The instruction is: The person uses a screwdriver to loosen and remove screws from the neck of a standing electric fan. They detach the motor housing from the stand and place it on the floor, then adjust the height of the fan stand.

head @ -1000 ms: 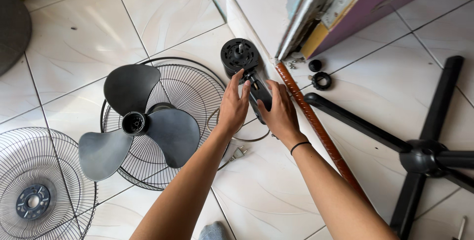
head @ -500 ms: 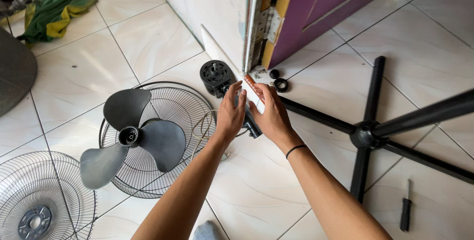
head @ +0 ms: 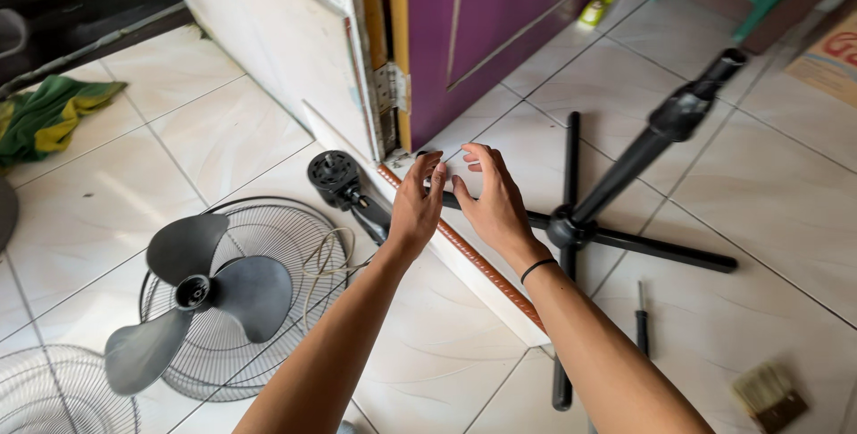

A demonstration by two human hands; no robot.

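1. Setting: pale glossy floor tiles (head: 759, 211) at a doorway; a purple door (head: 482, 23) stands ajar against a white frame, with a raised white threshold strip (head: 486, 287) edged in a brown patterned band running diagonally under the hands.
2. Left hand (head: 415, 206): fingers straight and held together, palm facing inward, holding nothing that I can see. Right hand (head: 491, 202): fingers loosely spread, also without a grip on anything; a black band sits on that wrist.
3. Nearest thing: the black fan motor (head: 335, 172) with its neck, lying on the tile just left of the left hand, beside the door frame. Contact cannot be confirmed; the hand appears just apart from it.
4. Handling judgement: the motor is probably dense and rigid, heavy for its bulk. The neck below the round housing looks like the safest hold; the shaft end is small and likely slick.
5. Edges: door frame and hinge sit close behind the motor; the threshold forms a step.
6. Clutter: fan blade (head: 210, 296) on a wire grille (head: 268, 229) to the left, with a loose cord; black cross-foot stand (head: 616, 175), screwdriver (head: 640, 322) and paintbrush (head: 768, 396) to the right.
7. Open room: bare tile toward the viewer, between the forearms.
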